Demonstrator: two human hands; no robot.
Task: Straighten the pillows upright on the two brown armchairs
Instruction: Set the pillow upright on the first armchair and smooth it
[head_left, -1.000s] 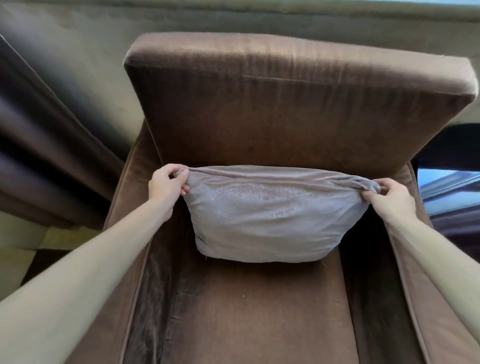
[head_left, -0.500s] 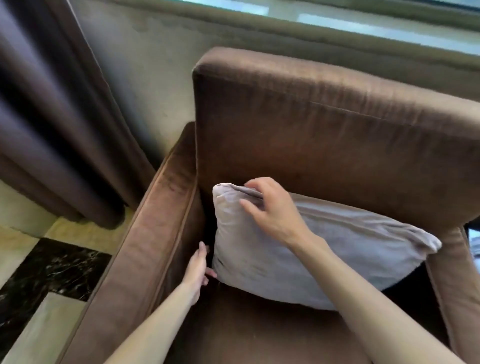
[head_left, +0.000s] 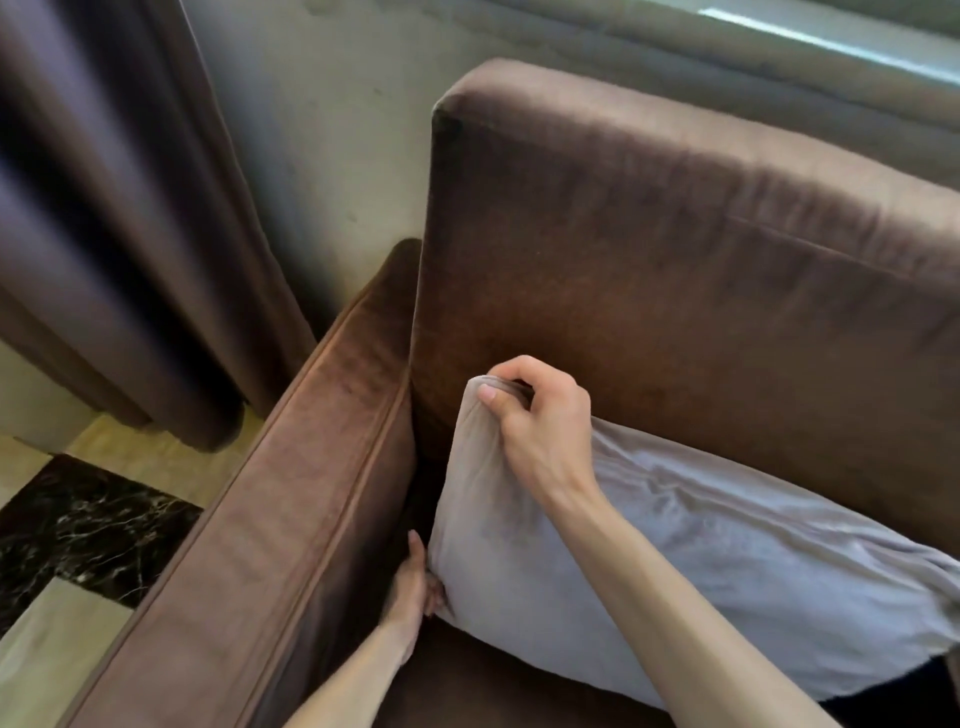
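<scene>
A grey-beige pillow (head_left: 717, 561) stands on the seat of a brown armchair (head_left: 675, 270), leaning against its backrest. My right hand (head_left: 540, 421) pinches the pillow's top left corner from above. My left hand (head_left: 415, 587) is low in the gap between the left armrest (head_left: 291, 519) and the pillow, with its fingers pressed against the pillow's lower left edge. The pillow's right end runs out of view.
Dark purple-brown curtains (head_left: 114, 218) hang at the left, down to a floor of beige and black marble tiles (head_left: 88, 525). A pale wall (head_left: 332, 130) and a window sill (head_left: 779, 57) stand close behind the armchair.
My right hand has closed on the pillow's top left corner and lifted it. My left hand has slid along the armrest to the pillow's lower left edge. The view has swung left.
</scene>
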